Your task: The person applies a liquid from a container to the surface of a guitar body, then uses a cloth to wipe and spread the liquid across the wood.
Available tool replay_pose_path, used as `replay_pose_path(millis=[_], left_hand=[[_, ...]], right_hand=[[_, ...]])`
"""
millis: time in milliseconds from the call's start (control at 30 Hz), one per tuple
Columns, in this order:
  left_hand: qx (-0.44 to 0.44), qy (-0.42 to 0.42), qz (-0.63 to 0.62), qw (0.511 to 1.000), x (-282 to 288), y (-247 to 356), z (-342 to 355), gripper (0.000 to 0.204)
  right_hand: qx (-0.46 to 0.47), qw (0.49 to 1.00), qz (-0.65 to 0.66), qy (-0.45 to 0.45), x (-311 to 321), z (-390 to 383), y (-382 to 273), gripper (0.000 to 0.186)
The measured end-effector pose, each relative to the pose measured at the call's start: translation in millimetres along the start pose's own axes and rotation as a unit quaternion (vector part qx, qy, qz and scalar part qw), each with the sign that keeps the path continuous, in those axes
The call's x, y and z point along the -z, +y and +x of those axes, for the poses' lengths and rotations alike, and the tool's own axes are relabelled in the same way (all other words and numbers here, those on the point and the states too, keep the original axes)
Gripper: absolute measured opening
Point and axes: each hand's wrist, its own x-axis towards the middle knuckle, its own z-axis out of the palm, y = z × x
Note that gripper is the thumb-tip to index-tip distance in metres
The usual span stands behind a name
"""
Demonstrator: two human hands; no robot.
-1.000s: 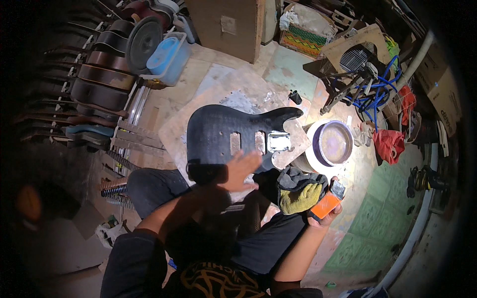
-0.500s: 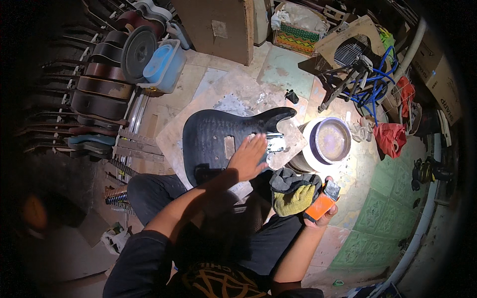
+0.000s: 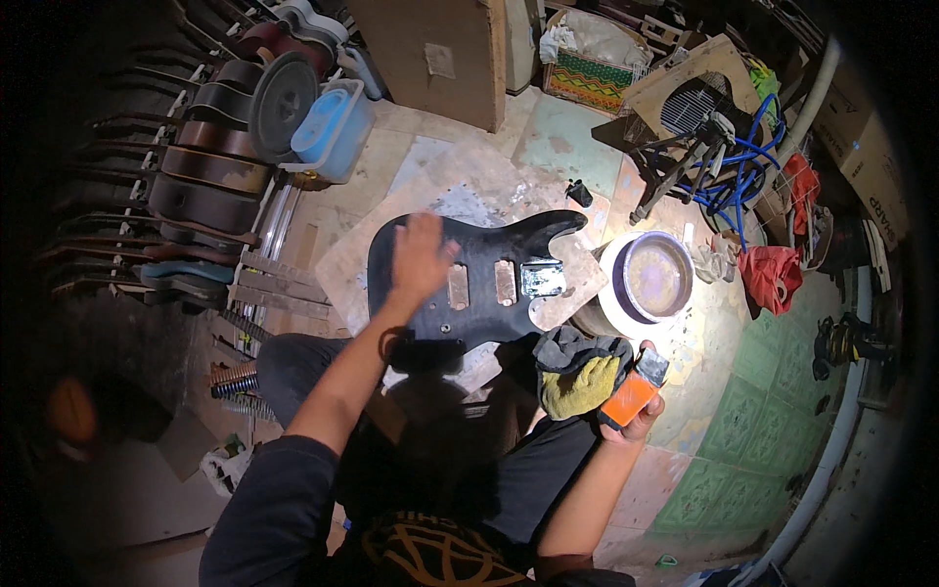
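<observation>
A black electric guitar body lies flat on a worn board before my crossed legs. Two rectangular pickup slots and a shiny neck pocket show in its face. My left hand rests flat over the left part of the body, fingers stretched out and slightly blurred. Off to the right, my right hand is closed around an orange sanding block with a grey end. Beside that block, a grey and yellow cloth is draped over my leg.
A white bucket with a purple-rimmed basin on it stands right of the board. Several guitars line the left side near a clear plastic tub. Blue hose and a red cloth lie at the right.
My left hand has slid leftward over the guitar body, away from the neck pocket, uncovering both pickup slots. My right hand keeps the sanding block in nearly the same place.
</observation>
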Motion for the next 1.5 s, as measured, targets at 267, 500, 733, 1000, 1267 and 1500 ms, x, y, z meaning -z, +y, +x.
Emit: replay_pose_path(millis=[267, 500, 733, 1000, 1267, 1500], left_hand=[[-0.279, -0.055, -0.114, 0.952, -5, 65, -135, 0.091], [0.226, 0.056, -0.039, 0.972, -14, -63, -112, 0.076], [0.051, 0.019, 0.002, 0.999, 7, 23, -161, 0.092], [0.037, -0.01, 0.015, 0.999, 14, 30, -164, 0.098], [0.286, 0.07, -0.057, 0.954, -10, -19, -138, 0.081], [-0.138, -0.038, -0.08, 0.986, 6, 45, -142, 0.092]], right_hand=[[0.022, 0.996, -0.057, -0.067, 36, 1, 0, 0.099], [0.048, 0.994, -0.039, -0.092, 37, 0, -4, 0.081], [0.013, 0.995, -0.035, -0.087, 32, 2, -3, 0.086], [0.029, 0.993, -0.07, -0.093, 25, 0, -6, 0.065], [0.013, 0.993, -0.083, -0.086, 38, 1, -11, 0.064], [0.0, 0.997, -0.059, -0.054, 38, 5, -4, 0.094]])
